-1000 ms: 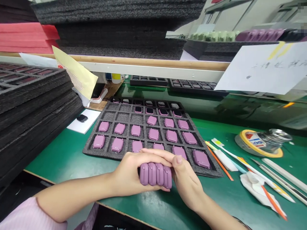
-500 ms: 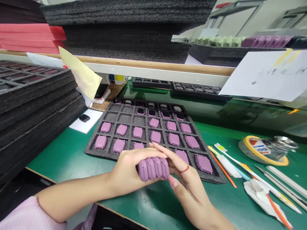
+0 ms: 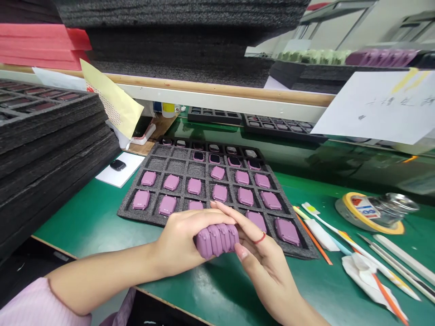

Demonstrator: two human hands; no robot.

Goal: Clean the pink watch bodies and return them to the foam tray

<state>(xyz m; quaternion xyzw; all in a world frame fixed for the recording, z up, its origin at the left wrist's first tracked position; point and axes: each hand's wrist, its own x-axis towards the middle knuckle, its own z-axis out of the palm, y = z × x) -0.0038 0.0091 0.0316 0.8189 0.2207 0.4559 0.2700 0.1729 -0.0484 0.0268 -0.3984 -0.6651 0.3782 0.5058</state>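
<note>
My left hand [image 3: 180, 242] is closed around a row of several purple watch cases [image 3: 216, 239], held side by side just in front of a black foam tray [image 3: 154, 216]. My right hand [image 3: 263, 253] rests against the right end of the row, fingers stretched out over and under it, a red ring on one finger. The tray's grid of pockets holds more purple watch cases [image 3: 245, 196] in its near rows and dark-faced ones [image 3: 214, 158] farther back.
A tall stack of black foam trays [image 3: 44, 140] stands at the left. A white card with a small black part [image 3: 118, 165] lies beside it. Right of the tray lie brushes and sticks [image 3: 326, 224], a tissue [image 3: 363, 269] and a tape roll [image 3: 363, 209]. A shelf overhangs the back.
My right hand turned from covering the row's right end with its back up to lying more open beside it; the row of cases tilted slightly. The view shifted a little.
</note>
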